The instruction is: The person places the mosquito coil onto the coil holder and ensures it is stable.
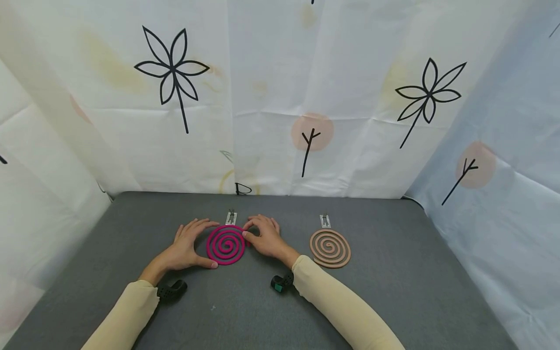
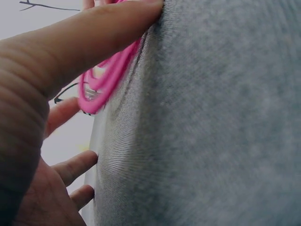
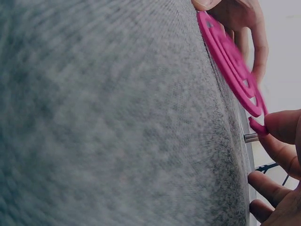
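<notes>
A pink mosquito coil lies on the grey table between both hands, its spiral whole. My right hand pinches the coil's outer end between thumb and index finger at its right edge. In the right wrist view, that end of the pink coil stands a little apart from the rings. My left hand spans the left side with spread fingers, thumb by the near edge and index finger by the far edge. The left wrist view shows the left thumb crossing in front of the pink coil.
A tan mosquito coil lies to the right of the right hand. Behind each coil is a small metal coil stand, one behind the pink and another behind the tan. Patterned white cloth hangs along the table's far edge.
</notes>
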Motion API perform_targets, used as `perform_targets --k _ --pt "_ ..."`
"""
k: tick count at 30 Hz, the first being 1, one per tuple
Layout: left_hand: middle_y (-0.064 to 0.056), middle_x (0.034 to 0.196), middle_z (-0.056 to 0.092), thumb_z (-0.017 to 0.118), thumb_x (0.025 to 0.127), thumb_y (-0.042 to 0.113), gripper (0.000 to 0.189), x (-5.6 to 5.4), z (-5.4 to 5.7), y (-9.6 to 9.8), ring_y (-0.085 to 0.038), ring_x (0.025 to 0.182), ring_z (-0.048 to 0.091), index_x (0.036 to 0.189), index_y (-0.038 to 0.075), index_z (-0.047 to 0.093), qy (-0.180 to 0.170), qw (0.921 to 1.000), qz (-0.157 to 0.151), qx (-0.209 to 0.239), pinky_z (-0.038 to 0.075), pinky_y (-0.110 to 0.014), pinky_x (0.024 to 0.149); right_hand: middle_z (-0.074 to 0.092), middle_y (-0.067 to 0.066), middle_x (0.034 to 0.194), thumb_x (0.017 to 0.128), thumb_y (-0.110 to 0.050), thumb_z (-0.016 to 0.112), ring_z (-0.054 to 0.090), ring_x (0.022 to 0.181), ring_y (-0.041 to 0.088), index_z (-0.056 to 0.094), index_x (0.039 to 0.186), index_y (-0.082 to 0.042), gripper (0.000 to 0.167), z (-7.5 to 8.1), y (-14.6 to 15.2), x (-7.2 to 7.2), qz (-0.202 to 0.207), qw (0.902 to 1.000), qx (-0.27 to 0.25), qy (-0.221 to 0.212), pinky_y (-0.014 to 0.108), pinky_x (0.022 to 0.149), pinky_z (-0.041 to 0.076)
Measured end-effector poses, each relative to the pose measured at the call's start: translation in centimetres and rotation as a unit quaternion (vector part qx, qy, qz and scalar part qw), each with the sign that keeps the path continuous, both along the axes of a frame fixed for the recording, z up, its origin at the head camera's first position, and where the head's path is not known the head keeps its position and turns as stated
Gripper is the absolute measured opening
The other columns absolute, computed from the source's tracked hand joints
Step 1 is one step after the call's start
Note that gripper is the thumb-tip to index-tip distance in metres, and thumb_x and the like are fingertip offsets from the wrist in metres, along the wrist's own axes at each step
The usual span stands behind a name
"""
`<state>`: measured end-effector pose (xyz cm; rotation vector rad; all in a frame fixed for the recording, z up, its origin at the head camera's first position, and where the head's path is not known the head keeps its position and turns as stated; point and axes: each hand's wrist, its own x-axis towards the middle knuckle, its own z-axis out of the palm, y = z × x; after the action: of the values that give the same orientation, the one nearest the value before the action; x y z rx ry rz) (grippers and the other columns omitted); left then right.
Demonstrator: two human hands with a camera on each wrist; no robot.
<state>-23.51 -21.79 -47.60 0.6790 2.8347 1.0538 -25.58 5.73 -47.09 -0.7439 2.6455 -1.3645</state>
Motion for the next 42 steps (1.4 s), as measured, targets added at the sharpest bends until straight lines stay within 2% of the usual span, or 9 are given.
perform_targets --k 4,11,15,23,31,35,42 --pt "-0.030 0.153 0.037 0.094 0.066 0.047 0.091 -0.01 0.00 -0.03 -0.057 0.145 0.014 0.139 0.008 0.056 -0.003 1.0000 0.005 0.002 -0.001 -0.078 0.110 0.051 0.019 0.147 0.102 -0.017 0.062 0.028 0.148 0.039 0.068 0.111 -0.007 0.015 -0.07 -0.02 -0.01 0.000 1.0000 -0.004 -0.002 0.060 0.119 0.003" --pt "-0.033 0.152 0.038 0.078 0.090 0.032 0.049 -0.24 0.06 -0.15 -0.056 0.146 0.012 0.124 0.000 0.067 -0.027 0.9980 0.024 0.052 -0.004 -0.074 0.113 0.052 0.019 0.147 0.103 -0.018 0.061 0.028 0.148 0.039 0.068 0.111 -0.008 0.015 -0.19 0.08 -0.02 0.001 0.9999 -0.012 0.003 0.061 0.119 0.004" --pt "-0.034 0.150 0.040 0.071 0.097 0.026 0.033 -0.44 0.15 -0.18 -0.057 0.146 0.013 0.116 0.000 0.070 -0.036 0.9959 0.033 0.077 -0.004 -0.074 0.113 0.052 0.020 0.146 0.102 -0.018 0.062 0.029 0.147 0.040 0.068 0.111 -0.007 0.015 -0.06 0.09 0.06 0.004 0.9998 -0.017 0.004 0.062 0.119 0.003" --pt "-0.034 0.150 0.041 0.072 0.096 0.022 0.025 -0.63 0.24 -0.37 -0.058 0.146 0.012 0.112 0.003 0.070 -0.057 0.9920 0.033 0.108 -0.005 -0.074 0.113 0.051 0.016 0.148 0.097 -0.027 0.071 0.026 0.148 0.039 0.071 0.107 -0.009 0.021 0.06 0.15 0.05 0.005 0.9999 0.012 0.001 0.061 0.119 0.004" --pt "-0.033 0.151 0.038 0.071 0.097 0.021 0.026 -0.29 0.74 -0.46 -0.057 0.147 0.007 0.115 0.003 0.067 -0.082 0.9868 0.022 0.138 -0.009 -0.073 0.113 0.051 0.012 0.149 0.094 -0.029 0.074 0.022 0.150 0.037 0.073 0.096 -0.013 0.017 0.04 0.57 -0.25 0.036 0.9987 0.036 -0.003 0.062 0.119 0.001" --pt "-0.033 0.153 0.036 0.072 0.096 0.023 0.027 -0.22 0.79 -0.43 -0.055 0.148 0.004 0.114 0.003 0.068 -0.088 0.9873 0.018 0.131 -0.011 -0.071 0.113 0.052 0.011 0.148 0.094 -0.029 0.074 0.021 0.150 0.037 0.073 0.095 -0.013 0.016 0.09 0.66 -0.31 0.039 0.9985 0.036 -0.011 0.061 0.120 -0.001" --pt "-0.031 0.156 0.031 0.074 0.095 0.027 0.023 -0.31 0.76 -0.47 -0.055 0.148 -0.001 0.102 0.004 0.071 -0.098 0.9897 0.011 0.104 -0.013 -0.069 0.114 0.053 0.012 0.147 0.095 -0.028 0.074 0.020 0.150 0.038 0.073 0.097 -0.012 0.016 0.04 0.83 -0.36 0.047 0.9986 0.020 -0.014 0.062 0.119 -0.002"
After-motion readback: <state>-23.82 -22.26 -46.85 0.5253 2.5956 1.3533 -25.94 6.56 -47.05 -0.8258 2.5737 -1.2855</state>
